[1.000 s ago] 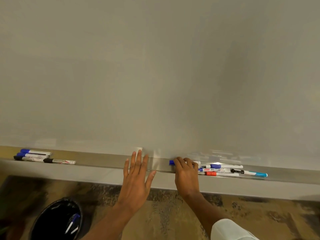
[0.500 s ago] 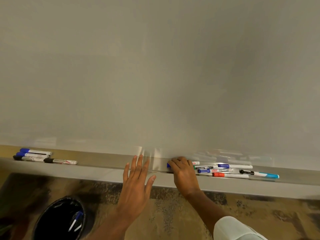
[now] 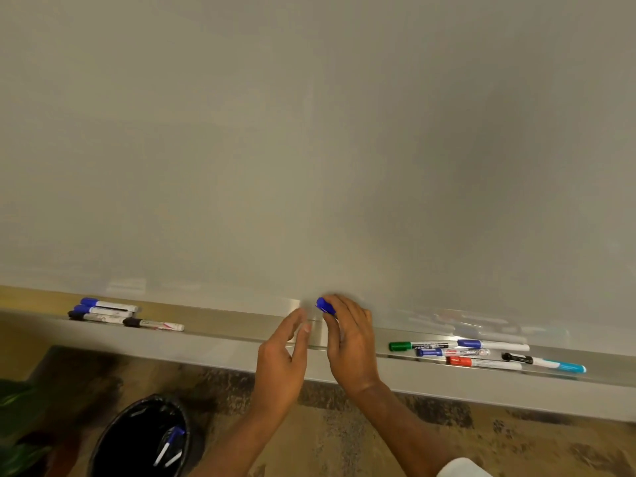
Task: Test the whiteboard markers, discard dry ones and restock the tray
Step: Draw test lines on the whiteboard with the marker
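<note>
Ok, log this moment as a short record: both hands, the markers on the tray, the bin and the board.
right hand: grips a blue marker, cap end sticking out past the fingers
left hand: holds nothing, fingers relaxed, close beside the right hand
tray: two sets of markers, far apart
left group: four markers, two blue caps, two black caps
right group: five markers: green, two blue, red, one black-capped with a teal end
bin: on the floor, markers inside
board: no marks visible

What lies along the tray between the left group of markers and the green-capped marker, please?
Head view: only the left hand and the right hand, which grips a blue-capped marker; the tray shows no loose markers there.
</note>
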A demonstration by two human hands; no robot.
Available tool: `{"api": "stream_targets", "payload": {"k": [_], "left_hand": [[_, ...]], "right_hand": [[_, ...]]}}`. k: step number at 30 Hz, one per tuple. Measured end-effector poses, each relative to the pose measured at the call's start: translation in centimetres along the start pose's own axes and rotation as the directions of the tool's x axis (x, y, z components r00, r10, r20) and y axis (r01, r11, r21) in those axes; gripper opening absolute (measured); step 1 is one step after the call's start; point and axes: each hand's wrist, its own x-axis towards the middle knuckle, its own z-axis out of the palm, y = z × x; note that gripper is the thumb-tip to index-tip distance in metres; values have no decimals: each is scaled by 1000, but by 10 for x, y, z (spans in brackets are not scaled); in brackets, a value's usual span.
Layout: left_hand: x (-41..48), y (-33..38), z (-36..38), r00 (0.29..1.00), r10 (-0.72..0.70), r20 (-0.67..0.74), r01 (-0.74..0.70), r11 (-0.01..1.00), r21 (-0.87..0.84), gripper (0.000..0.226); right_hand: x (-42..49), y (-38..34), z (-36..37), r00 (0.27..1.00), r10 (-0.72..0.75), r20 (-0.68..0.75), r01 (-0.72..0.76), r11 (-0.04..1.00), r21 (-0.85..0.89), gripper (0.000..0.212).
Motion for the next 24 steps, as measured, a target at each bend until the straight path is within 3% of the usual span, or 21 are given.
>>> {"api": "stream_targets", "payload": {"k": [4, 8, 11, 18, 21, 24], "left_hand": [[5, 30, -9, 998, 24, -58, -33, 988, -153, 36], [7, 63, -26, 996, 57, -75, -75, 962, -264, 33], [5, 92, -45, 996, 90, -22, -92, 937, -338, 32], [2, 155, -90, 963, 64, 260, 79, 859, -506, 34], [-2, 177, -98, 953, 86, 290, 99, 816, -569, 35], [-9, 195, -102, 950, 125, 287, 89, 770, -632, 32]], "right_hand": [[7, -43, -11, 999, -42, -15, 43, 990, 136, 32], [18, -82, -29, 1000, 25, -18, -17, 929, 369, 28], [28, -119, -53, 997, 75, -2, -63, 853, 518, 30], [48, -175, -102, 960, 201, 193, -276, 585, 763, 27], [53, -198, -121, 951, 212, 225, -302, 484, 821, 23], [55, -215, -138, 913, 217, 345, -405, 401, 821, 19]]}}
